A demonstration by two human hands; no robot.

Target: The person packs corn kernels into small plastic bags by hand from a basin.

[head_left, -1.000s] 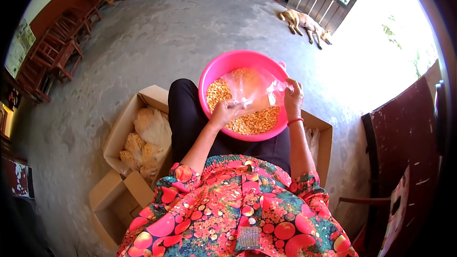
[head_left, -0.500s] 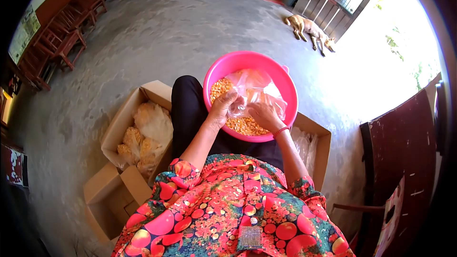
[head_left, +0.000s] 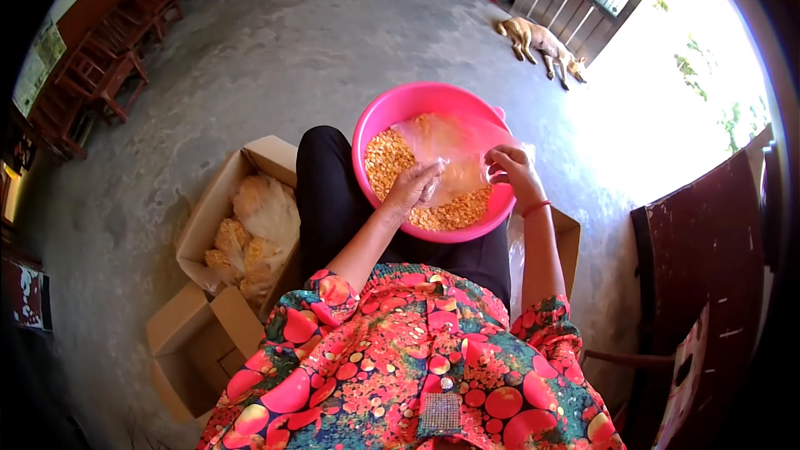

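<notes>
A pink basin rests on my lap, with yellow-orange kernels inside. Across the basin, above the kernels, stretches a clear plastic bag. My left hand pinches the near left part of the bag, over the kernels. At the basin's right rim, my right hand has its fingers closed on the bag's right part. A red band circles the right wrist.
At my left, a cardboard box holds filled bags; another box lies nearer. A third box stands at my right. A dog lies near the door. Wooden chairs line the left wall.
My right hand has moved from beside my left hand to the basin's right rim, and the bag is spread out between the hands. My left hand has shifted slightly right.
</notes>
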